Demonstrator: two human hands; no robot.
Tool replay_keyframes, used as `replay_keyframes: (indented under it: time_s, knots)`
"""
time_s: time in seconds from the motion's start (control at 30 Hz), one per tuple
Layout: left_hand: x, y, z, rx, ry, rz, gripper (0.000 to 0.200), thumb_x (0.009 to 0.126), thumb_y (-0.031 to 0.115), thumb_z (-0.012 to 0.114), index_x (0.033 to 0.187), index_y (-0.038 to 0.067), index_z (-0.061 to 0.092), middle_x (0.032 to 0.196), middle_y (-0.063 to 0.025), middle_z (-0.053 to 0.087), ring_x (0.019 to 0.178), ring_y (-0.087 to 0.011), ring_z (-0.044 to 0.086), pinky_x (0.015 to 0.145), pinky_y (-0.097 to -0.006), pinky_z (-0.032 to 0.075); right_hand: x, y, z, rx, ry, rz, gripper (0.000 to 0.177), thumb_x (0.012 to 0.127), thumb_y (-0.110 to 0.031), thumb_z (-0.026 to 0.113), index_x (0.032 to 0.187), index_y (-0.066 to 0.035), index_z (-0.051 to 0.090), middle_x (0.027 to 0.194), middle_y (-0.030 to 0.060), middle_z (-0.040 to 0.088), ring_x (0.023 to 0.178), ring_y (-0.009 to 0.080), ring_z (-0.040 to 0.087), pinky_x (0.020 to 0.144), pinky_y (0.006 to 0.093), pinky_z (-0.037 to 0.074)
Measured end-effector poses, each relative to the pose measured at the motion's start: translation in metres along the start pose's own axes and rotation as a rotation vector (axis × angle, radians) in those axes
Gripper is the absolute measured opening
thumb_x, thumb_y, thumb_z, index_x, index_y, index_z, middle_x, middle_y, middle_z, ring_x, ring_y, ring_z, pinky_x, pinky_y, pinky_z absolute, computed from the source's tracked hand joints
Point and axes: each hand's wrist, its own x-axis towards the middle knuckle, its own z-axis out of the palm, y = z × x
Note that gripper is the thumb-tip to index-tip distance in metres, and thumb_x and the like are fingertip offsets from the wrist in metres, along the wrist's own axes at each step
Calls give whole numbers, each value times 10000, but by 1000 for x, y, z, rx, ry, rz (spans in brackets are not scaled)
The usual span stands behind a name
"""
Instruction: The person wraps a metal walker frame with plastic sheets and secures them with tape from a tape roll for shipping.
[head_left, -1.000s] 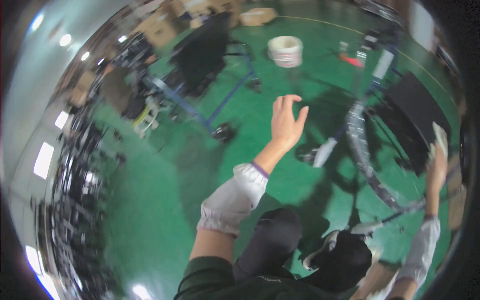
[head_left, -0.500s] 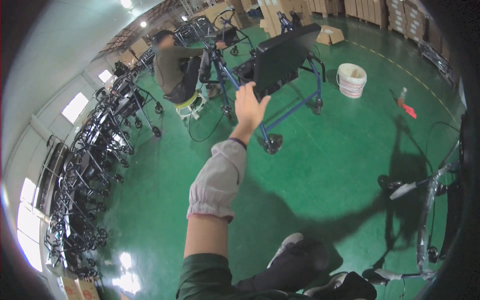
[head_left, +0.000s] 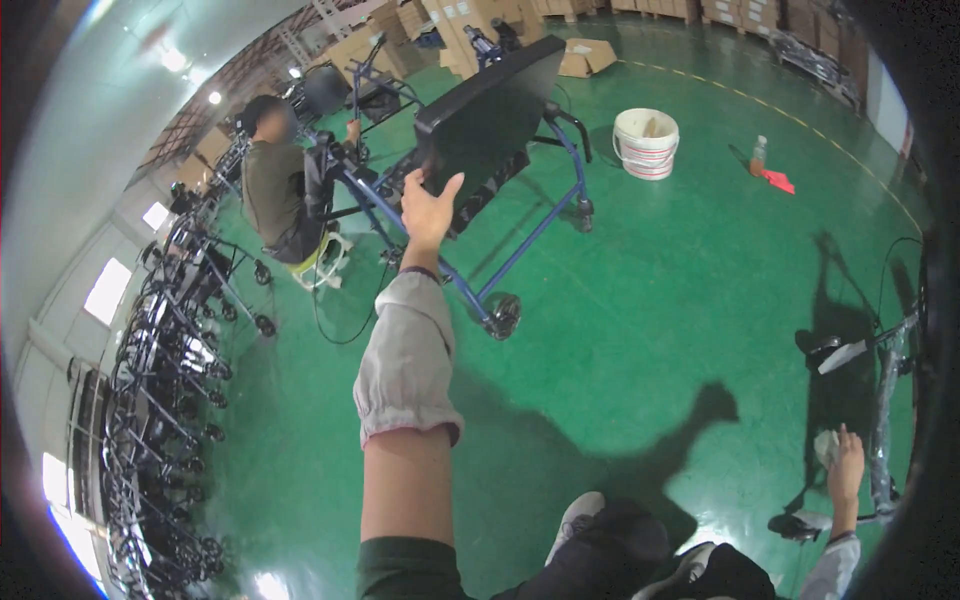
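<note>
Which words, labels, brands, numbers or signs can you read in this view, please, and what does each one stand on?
No text can be read here.
White bucket: red markings on its side, too small and blurred to read as words.
Stacked cardboard boxes at the back: pale patches that may be labels, too small to read.

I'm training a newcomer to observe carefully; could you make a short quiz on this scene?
1. Which of the camera wearer's hands holds the pale, crumpled, cloth-like wad?
2. True or false: the round white plastic bucket with red stripes stands upright on the smooth green floor.
3. Fill in the colour: beside the small bottle, clear above and brownish below, lies a flat ____ scrap.

Key:
1. The right hand.
2. True.
3. Red.
</note>
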Motion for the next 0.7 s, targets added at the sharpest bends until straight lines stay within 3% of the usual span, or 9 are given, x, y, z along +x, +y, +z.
replay_keyframes:
  time_s: [0.03, 0.13, 0.23, 0.3, 0.37, 0.43, 0.53, 0.63, 0.7]
  knots:
    - [6, -6, 2, -4, -41, -40, 831, 761, 597, 718, 1368, 92, 461, 1355, -101, 551, 1274, -304, 489, 1079, -460, 347, 19, 40, 14, -30, -30, -32, 593, 963, -385, 381, 1432, -23, 404, 1287, 199, 553, 1179, 326, 526, 992, 365, 406]
    - [7, 0, 2, -61, -30, -37, 609, 839, 501, 673, 1280, 117, 506, 1280, -55, 605, 1197, -255, 560, 1031, -389, 389, 58, 141, 46, -77, -78, -91, 566, 951, -328, 395, 1426, -20, 409, 1260, 209, 560, 1159, 342, 527, 970, 386, 411]
    - [4, -5, 3, -45, -42, 7, 463, 877, 447, 660, 1159, 104, 529, 1175, -49, 615, 1097, -231, 588, 957, -380, 429, 90, 230, 76, -161, -163, -183, 539, 937, -260, 412, 1418, -16, 415, 1227, 220, 568, 1135, 362, 528, 944, 412, 418]
    - [7, -13, 13, -103, 17, 127, 427, 845, 431, 694, 1064, 95, 547, 1054, -65, 600, 994, -242, 572, 890, -383, 434, 121, 336, 103, -210, -241, -257, 523, 925, -205, 425, 1411, -13, 420, 1201, 229, 574, 1116, 378, 528, 923, 432, 423]
    - [0, -15, 23, -134, 71, 182, 446, 827, 441, 709, 1052, 87, 558, 1023, -81, 603, 973, -262, 571, 872, -391, 435, 124, 399, 126, -239, -303, -324, 514, 916, -164, 436, 1407, -11, 424, 1181, 236, 579, 1102, 390, 529, 907, 448, 427]
    - [-18, -13, 22, -151, 135, 214, 486, 813, 463, 718, 1070, 79, 569, 1020, -98, 612, 979, -287, 575, 871, -404, 436, 117, 431, 148, -265, -373, -406, 508, 908, -123, 446, 1402, -9, 427, 1162, 243, 583, 1088, 401, 529, 891, 463, 431]
    - [-58, 5, 24, -21, 256, 268, 533, 860, 506, 637, 1125, 53, 546, 1075, -149, 604, 995, -376, 558, 855, -488, 411, 86, 416, 164, -336, -480, -565, 504, 893, -55, 462, 1394, -5, 434, 1129, 254, 591, 1064, 421, 530, 865, 489, 438]
    - [-118, 45, 16, 52, 350, 219, 488, 866, 426, 639, 1152, 42, 546, 1082, -152, 584, 1018, -379, 523, 870, -497, 382, 69, 427, 160, -206, -475, -623, 511, 844, -107, 553, 1349, -44, 504, 1100, 247, 591, 1021, 427, 555, 884, 485, 440]
    - [-166, 66, 18, 137, 412, 251, 483, 800, 408, 707, 1098, 63, 550, 1039, -135, 586, 981, -349, 529, 842, -471, 386, 47, 432, 150, -136, -451, -653, 483, 856, -188, 536, 1314, -35, 541, 1054, 234, 595, 977, 423, 561, 864, 475, 442]
